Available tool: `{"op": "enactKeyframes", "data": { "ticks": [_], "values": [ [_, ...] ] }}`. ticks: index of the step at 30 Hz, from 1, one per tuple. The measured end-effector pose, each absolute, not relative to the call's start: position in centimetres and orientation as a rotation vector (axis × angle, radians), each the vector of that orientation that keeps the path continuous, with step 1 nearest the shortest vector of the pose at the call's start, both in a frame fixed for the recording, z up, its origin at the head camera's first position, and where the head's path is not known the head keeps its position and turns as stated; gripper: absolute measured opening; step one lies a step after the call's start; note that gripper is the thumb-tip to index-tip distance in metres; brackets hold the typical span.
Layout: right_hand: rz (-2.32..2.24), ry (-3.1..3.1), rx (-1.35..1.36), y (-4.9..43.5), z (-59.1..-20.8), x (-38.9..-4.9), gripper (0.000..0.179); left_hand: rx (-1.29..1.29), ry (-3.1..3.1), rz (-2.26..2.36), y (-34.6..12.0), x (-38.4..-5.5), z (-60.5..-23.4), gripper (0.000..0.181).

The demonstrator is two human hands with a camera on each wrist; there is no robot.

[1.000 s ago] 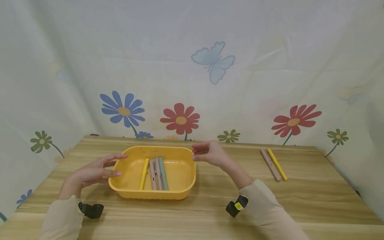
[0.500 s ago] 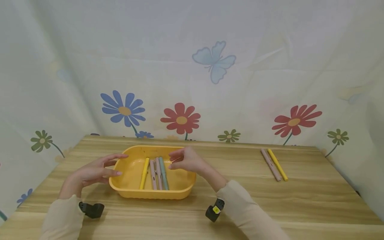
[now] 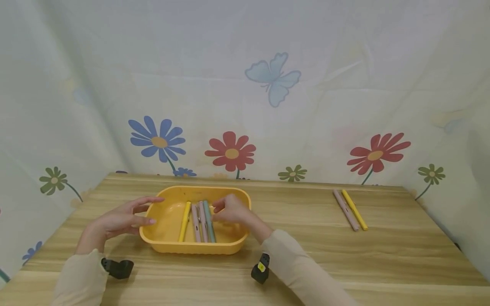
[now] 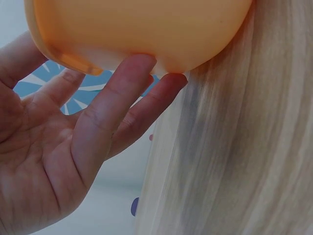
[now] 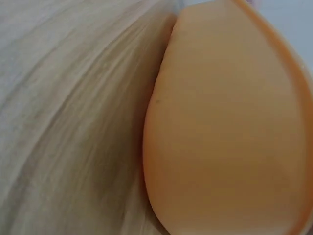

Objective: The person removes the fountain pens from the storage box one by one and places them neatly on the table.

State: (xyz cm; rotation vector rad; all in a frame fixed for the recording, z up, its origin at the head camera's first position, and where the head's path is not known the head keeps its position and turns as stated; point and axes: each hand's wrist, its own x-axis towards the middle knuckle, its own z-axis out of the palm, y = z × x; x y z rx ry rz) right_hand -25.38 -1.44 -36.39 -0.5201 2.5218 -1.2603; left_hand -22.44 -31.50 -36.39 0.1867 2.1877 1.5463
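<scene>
A yellow plastic basin [image 3: 191,247] stands on the wooden table. My left hand [image 3: 116,219] holds its left end, thumb and one finger over the rim; in the left wrist view other fingers [image 4: 115,93] touch the outer wall. Inside the basin lie a yellow pen [image 3: 184,222], two mauve pens [image 3: 195,223] and a grey-green pen [image 3: 209,222], side by side. My right hand [image 3: 235,211] reaches over the right rim into the basin. Its fingertips are beside the grey-green pen, thumb and finger apart; contact is unclear. The right wrist view shows only the basin's outer wall and the table.
Another mauve pen [image 3: 346,210] and yellow pen [image 3: 354,209] lie close together on the table [image 3: 291,246] at the right. A curtain [image 3: 306,119] printed with flowers and a butterfly hangs behind the table's back edge.
My right hand has moved left and down, from the basin's right rim to inside it beside the grey-green pen. The left hand, basin and pens stay in place.
</scene>
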Motion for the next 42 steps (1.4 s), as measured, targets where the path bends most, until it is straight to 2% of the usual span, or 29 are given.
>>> {"op": "enactKeyframes", "data": {
  "ticks": [8,10,14,22,32,42],
  "values": [
    [-1.226,2.457,-0.409,-2.5,-36.8,-25.4,0.042,0.183,2.192,1.539,-31.4,-22.4,-36.4,0.071],
    [-1.222,2.446,-0.407,-2.7,-36.9,-25.4,0.035,0.189,2.191,1.541,-31.4,-22.4,-36.4,0.071],
    [-1.191,2.469,-0.398,-3.2,-37.0,-25.3,0.011,0.180,2.195,1.537,-31.3,-22.4,-36.3,0.071],
    [-1.116,2.544,-0.361,-3.9,-37.1,-25.1,0.017,0.185,2.195,1.525,-31.2,-22.4,-36.2,0.071],
    [-1.075,2.575,-0.317,-4.7,-37.2,-24.8,0.035,0.182,2.198,1.542,-31.3,-22.1,-36.0,0.070],
    [-0.990,2.605,-0.331,-4.2,-37.1,-24.7,0.018,0.185,2.184,1.560,-31.3,-22.2,-36.1,0.069]
  ]
}}
